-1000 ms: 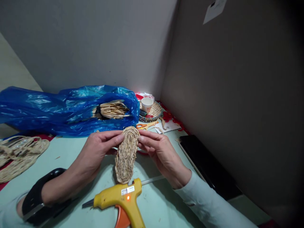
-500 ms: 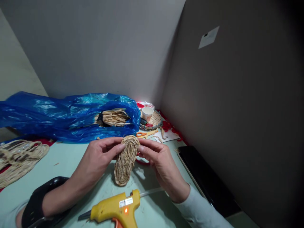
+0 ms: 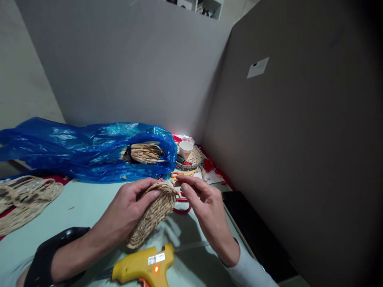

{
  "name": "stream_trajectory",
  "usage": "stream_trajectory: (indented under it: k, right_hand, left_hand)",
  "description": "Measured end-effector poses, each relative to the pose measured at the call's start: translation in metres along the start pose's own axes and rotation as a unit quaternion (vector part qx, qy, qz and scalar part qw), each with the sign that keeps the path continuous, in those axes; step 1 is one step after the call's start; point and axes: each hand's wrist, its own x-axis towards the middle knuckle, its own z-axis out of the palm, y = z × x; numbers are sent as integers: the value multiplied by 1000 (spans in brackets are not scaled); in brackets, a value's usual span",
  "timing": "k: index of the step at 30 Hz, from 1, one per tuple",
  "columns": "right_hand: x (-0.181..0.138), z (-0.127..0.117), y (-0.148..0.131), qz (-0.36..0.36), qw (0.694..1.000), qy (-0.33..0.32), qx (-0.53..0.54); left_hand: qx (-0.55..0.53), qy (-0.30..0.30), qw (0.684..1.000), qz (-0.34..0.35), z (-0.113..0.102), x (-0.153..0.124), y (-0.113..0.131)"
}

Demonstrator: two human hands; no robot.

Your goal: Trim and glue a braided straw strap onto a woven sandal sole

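Note:
An oval woven straw piece [image 3: 155, 217] is tilted above the table, its lower end near the glue gun. My left hand [image 3: 128, 207] is closed on its upper left edge, thumb on the near face and the fingers behind. A short loose strand end [image 3: 178, 193] sticks out at the piece's upper right. Just beside it, my right hand [image 3: 206, 207] is raised with thumb and fingertips slightly apart, nothing visible between them. A yellow glue gun [image 3: 143, 265] with an orange light lies below, its clear glue stick [image 3: 191, 246] pointing right. Red-handled scissors [image 3: 182, 206] lie behind the piece.
A blue plastic bag [image 3: 89, 149] with a straw bundle [image 3: 145, 153] lies along the back wall. A paper cup [image 3: 186, 149] stands on a woven tray [image 3: 196, 157]. Orange-handled scissors [image 3: 176, 175] lie before it. Braided straw [image 3: 26, 203] is at left, a black flat object [image 3: 254, 235] at right.
My right hand has let go of the woven piece and moved slightly right. The piece has tilted, its lower end swinging left and down, still in my left hand. The view has tipped upward.

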Motion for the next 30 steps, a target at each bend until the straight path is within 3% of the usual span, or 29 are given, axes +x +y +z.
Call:
stream_trajectory:
  k: [4, 7, 13, 22, 30]
  right_hand:
    - [-2, -3, -8, -15, 999, -44, -12]
    - [-2, -4, -8, -64, 994, -61, -64]
    - [0, -7, 3, -136, 980, -29, -143]
    - [6, -10, 17, -148, 971, -22, -187]
    - [5, -12, 14, -166, 963, -4, -214]
  left_hand:
    - [-8, -13, 1000, -7, 1, -2, 1]
    - [-11, -27, 1000, -7, 1, -3, 0]
    - [-13, -58, 998, -20, -3, 1, -7]
    - [-7, -131, 987, -93, -9, 5, -23]
    - [-42, -66, 992, -95, -5, 3, -14]
